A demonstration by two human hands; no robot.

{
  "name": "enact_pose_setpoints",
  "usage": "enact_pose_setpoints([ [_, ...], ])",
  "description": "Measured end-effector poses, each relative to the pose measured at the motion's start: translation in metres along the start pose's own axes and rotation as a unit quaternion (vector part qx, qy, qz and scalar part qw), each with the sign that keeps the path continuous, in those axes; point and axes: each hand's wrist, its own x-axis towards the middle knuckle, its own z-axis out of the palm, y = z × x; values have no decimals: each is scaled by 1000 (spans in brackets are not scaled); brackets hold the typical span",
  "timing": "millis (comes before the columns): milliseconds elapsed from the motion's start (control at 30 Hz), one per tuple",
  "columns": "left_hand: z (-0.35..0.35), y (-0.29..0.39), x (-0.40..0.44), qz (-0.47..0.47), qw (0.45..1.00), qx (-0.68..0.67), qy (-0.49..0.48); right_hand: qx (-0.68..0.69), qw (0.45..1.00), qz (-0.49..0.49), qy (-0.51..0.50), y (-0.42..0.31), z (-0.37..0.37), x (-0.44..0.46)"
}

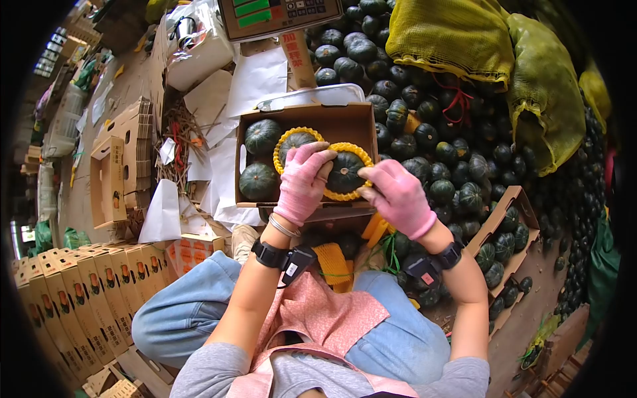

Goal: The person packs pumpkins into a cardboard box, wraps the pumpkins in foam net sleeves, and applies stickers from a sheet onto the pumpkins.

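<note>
A cardboard box (361,113) in front of me holds several dark green squashes. On its left side lie two bare squashes (263,136), one above the other. A yellow foam net (279,147) rings the squash in the upper middle. Another yellow foam net (342,197) surrounds the right-hand squash (346,171). My left hand (304,180), in a pink glove, is closed at this net's left edge, its fingertips partly hidden. My right hand (398,198), gloved alike, pinches the same net's right edge.
A scale display (279,14) stands beyond the box. Loose squashes (424,136) pile up on the right below yellow mesh bags (451,36). Folded cartons (86,292) line the lower left. More yellow foam nets (334,264) lie near my lap. An open carton (507,199) holds squashes at right.
</note>
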Motion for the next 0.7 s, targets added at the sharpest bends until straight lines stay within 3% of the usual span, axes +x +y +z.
enact_pose_setpoints([
  [67,0,1,0,-4,1000,1,-1,-29,999,27,-13,-4,14,14],
  [200,2,0,-2,-5,1000,-14,1,-71,997,-29,-19,4,27,21],
  [300,4,2,-3,-17,1000,-20,-1,-86,996,-13,-14,4,31,21],
  [500,5,3,-3,-19,1000,-17,7,-199,972,-40,-119,0,32,32],
  [633,5,3,-4,-27,999,-27,9,-227,965,-79,-100,8,31,37],
  [700,3,4,-3,-26,999,-28,2,-303,951,-31,-53,20,20,42],
])
